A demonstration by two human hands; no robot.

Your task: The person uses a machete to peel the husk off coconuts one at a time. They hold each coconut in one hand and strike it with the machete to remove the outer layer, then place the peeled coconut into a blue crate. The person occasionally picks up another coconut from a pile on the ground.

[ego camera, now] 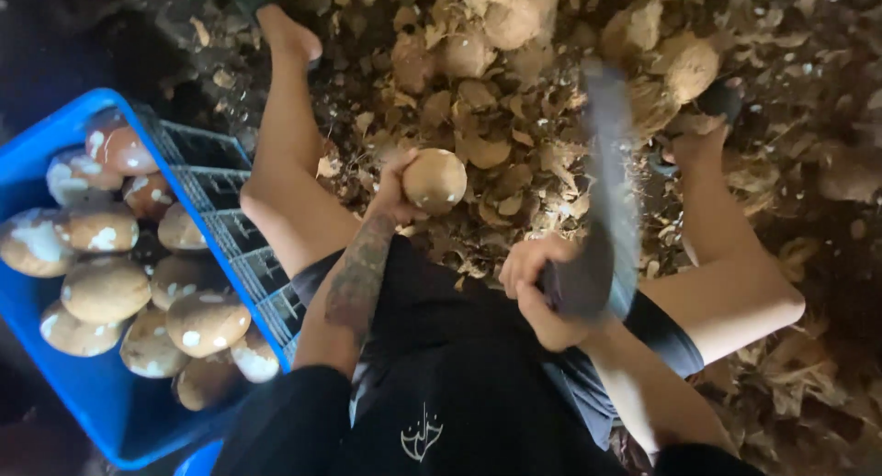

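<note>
Coconut (435,180) is held out front, between the knees and up off the floor, so the blade has room and chips land on the husk pile (514,118) underneath. Left hand (393,189) is wrapped around its near side, tattooed forearm stretched forward, fingers away from the far side. Right hand (542,297) is closed tight on the handle of a big knife (611,219), drawn back near the lap with the blade pointing up and away, blurred. The blue crate (87,384) sits right by the left knee, full of peeled nuts (106,288), within easy reach. More husked nuts sit further out in the pile.
</note>
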